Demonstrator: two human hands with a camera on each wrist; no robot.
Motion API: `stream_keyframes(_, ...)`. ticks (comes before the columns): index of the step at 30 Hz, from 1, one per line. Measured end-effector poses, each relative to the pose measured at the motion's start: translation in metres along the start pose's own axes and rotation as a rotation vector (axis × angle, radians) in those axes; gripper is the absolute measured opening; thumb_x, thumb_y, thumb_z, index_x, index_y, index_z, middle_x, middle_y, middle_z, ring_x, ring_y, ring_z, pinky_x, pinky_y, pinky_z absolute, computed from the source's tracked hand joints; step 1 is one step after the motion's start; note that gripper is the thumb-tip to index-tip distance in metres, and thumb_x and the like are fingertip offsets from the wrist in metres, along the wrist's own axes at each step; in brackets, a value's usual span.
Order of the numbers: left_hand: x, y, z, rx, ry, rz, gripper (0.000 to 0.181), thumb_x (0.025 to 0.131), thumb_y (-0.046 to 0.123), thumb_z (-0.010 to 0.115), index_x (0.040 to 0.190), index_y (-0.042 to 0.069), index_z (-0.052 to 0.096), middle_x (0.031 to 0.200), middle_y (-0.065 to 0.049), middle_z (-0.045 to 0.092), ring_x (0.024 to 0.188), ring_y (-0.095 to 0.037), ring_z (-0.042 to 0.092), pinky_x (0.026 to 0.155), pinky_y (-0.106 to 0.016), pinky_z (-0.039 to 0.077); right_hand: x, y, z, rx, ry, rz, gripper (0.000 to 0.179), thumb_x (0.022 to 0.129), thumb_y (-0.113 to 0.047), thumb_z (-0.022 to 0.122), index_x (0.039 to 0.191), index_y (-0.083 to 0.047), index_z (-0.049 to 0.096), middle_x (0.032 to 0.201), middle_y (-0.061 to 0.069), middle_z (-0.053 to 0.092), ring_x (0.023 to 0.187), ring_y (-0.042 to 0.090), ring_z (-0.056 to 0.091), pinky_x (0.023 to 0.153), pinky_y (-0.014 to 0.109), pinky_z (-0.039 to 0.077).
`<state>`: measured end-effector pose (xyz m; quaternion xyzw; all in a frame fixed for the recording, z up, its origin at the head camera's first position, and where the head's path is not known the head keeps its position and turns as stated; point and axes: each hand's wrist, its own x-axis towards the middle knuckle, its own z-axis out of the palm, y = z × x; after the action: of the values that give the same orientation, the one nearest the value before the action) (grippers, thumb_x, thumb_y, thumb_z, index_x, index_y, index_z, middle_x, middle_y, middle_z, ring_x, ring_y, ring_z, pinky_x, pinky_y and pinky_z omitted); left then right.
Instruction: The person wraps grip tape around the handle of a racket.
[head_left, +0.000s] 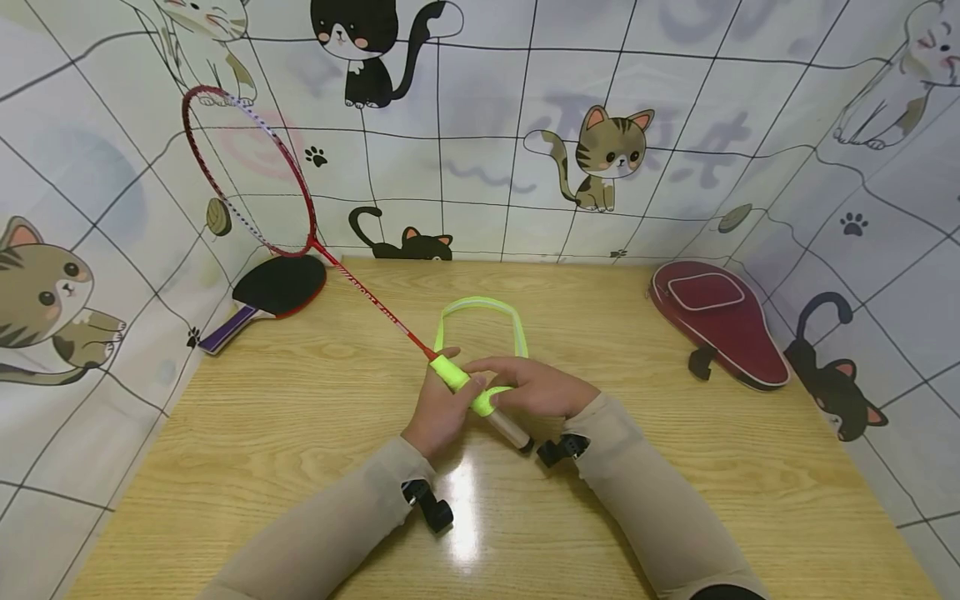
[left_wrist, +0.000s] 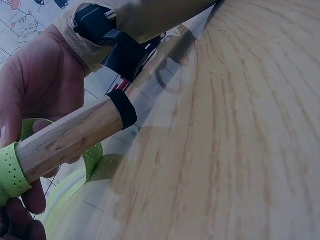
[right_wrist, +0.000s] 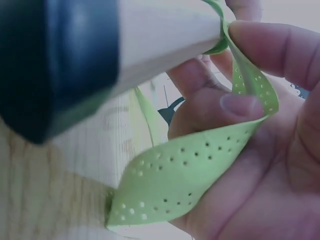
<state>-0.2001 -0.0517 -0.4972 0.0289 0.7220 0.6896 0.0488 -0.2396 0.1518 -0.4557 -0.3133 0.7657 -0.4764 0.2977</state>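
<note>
A red-framed badminton racket [head_left: 360, 287] slants across the head view, its head up at the left. My left hand [head_left: 442, 408] grips the handle where yellow-green perforated overgrip tape [head_left: 450, 373] is wound round it. Below the wrap, bare wood [left_wrist: 75, 135] shows down to a black band at the butt [left_wrist: 123, 109]. My right hand [head_left: 543, 387] pinches the tape beside the handle, right where it leaves the wood. From these fingers the loose tape [right_wrist: 175, 170] hangs in a twisted fold, and its long tail [head_left: 480, 302] loops over the table beyond the hands.
On the wooden table [head_left: 300, 467], a table tennis bat [head_left: 281, 287] with a black face lies at the back left. A dark red bat case [head_left: 720, 325] lies at the right. A cat-patterned tiled covering [head_left: 480, 167] rises behind and along both sides.
</note>
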Motion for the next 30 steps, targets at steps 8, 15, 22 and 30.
stream_keyframes(8,-0.0004,0.0016,0.0004,-0.046,-0.025,-0.013,0.072,0.101,0.014,0.067,0.156,0.002,0.023,0.120,-0.020,0.066,0.091,-0.013,0.066,0.084,-0.025,0.053,0.0022,0.0031,0.0008,-0.015,-0.065,-0.014,0.065,0.104,-0.013,0.058,0.159,-0.043,0.041,0.157,-0.011,0.049,0.135,0.020,0.053,0.110,0.046,0.044)
stream_keyframes(15,0.0001,0.0000,0.0011,-0.064,-0.006,0.006,0.069,0.099,0.011,0.067,0.152,0.000,0.024,0.124,-0.023,0.064,0.093,-0.012,0.066,0.087,-0.022,0.053,0.0060,0.0058,0.0036,0.035,-0.079,-0.014,0.062,0.104,-0.011,0.053,0.155,-0.045,0.042,0.154,-0.007,0.051,0.134,0.022,0.053,0.107,0.046,0.046)
stream_keyframes(22,0.0016,0.0010,-0.0011,-0.058,-0.024,0.004,0.067,0.100,0.012,0.064,0.153,0.000,0.025,0.117,-0.019,0.064,0.091,-0.012,0.063,0.084,-0.022,0.051,0.0054,0.0033,0.0062,0.064,-0.055,-0.009,0.061,0.103,-0.010,0.051,0.155,-0.041,0.042,0.152,0.001,0.053,0.133,0.023,0.054,0.106,0.046,0.047)
stream_keyframes(30,-0.0036,0.0056,-0.0052,-0.211,-0.063,-0.051,0.064,0.089,0.006,0.036,0.153,0.003,0.030,0.145,-0.016,0.047,0.111,-0.015,0.047,0.103,-0.032,0.034,0.0030,-0.0015,0.0057,0.059,-0.024,0.019,0.067,0.102,-0.006,0.051,0.154,-0.049,0.041,0.141,0.006,0.059,0.124,0.027,0.060,0.098,0.046,0.052)
